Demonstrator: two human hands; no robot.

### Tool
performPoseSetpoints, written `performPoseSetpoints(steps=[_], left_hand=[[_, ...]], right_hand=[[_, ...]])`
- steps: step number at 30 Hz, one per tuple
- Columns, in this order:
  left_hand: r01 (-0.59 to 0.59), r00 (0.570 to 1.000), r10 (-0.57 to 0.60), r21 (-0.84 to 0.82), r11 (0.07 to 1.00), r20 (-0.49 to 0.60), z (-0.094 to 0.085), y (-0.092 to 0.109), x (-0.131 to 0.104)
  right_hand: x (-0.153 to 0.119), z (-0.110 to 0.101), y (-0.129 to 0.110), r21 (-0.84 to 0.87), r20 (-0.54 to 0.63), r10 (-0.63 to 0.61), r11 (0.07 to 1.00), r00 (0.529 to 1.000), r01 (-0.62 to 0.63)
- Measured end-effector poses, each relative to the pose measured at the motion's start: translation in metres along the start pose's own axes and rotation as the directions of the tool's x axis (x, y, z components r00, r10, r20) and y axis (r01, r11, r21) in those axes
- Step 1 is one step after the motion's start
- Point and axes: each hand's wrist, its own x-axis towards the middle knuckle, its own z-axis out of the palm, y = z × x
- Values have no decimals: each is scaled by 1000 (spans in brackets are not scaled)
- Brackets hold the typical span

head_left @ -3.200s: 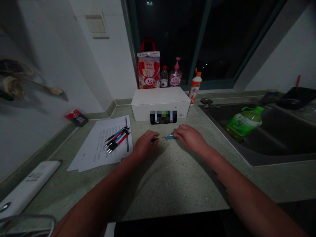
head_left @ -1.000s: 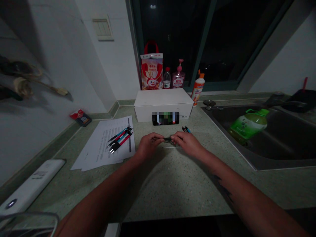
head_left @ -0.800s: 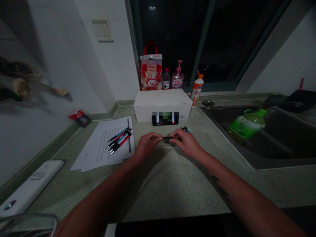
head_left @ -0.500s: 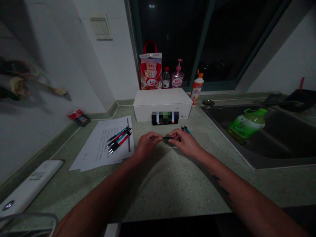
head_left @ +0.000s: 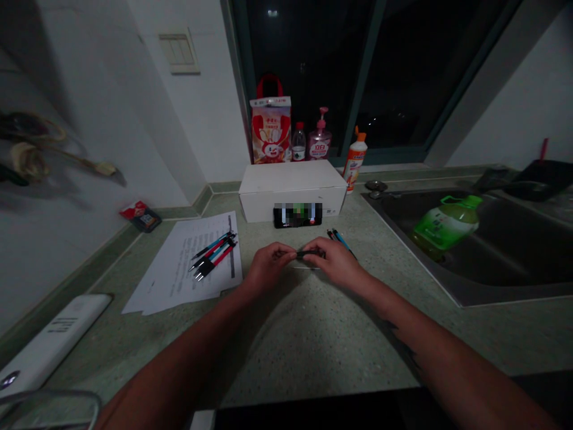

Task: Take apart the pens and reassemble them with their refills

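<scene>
A small dark pen part [head_left: 307,253] spans the space between my two hands, above the counter. My left hand [head_left: 271,264] pinches its left end, and my right hand [head_left: 332,260] pinches the right end. A thin light strip [head_left: 306,268] lies on the counter just below them. Behind my right hand rest a few pens [head_left: 341,240], black and blue. On the left, several blue, red and black pens [head_left: 213,255] lie on printed sheets [head_left: 179,263].
A white box [head_left: 290,179] stands behind the hands with a phone [head_left: 297,216] leaning on it. Bottles and a red bag [head_left: 271,134] are behind the box. At the right, a sink [head_left: 496,257] holds a green-labelled jug [head_left: 447,224].
The fingers of both hands have come closer together around the dark part, and less of it shows between them. The whole view has shifted slightly.
</scene>
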Motion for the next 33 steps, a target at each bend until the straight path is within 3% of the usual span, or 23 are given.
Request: performPoseSetpoints(steps=[4, 7, 10, 14, 19, 23, 28, 33], left_hand=[[23, 999, -19, 98, 995, -44, -5, -5, 4], [19, 999, -10, 326, 945, -31, -8, -7, 4], [-55, 998, 54, 548, 835, 18, -9, -9, 1], [-131, 991, 102, 596, 792, 81, -8, -12, -1], [-107, 994, 97, 506, 856, 47, -8, -11, 0], [-30, 997, 17, 181, 983, 73, -5, -4, 1], [-19, 991, 15, 28, 999, 130, -5, -2, 2], [47, 995, -41, -66, 997, 86, -3, -6, 4]], right_hand=[[0, -6, 0, -112, -46, -36, 993, 998, 30], [-2, -6, -2, -144, 94, -53, 987, 994, 66], [-5, -2, -6, -205, 249, -70, 971, 966, 123], [-9, 4, -10, -238, 353, -69, 958, 933, 161], [-8, 3, -9, -283, 331, -66, 945, 941, 166], [-6, -2, -8, -301, 169, -21, 951, 985, 72], [-5, -3, -8, -281, 76, -40, 958, 996, 60], [-5, -3, -10, -278, 28, -75, 957, 997, 80]])
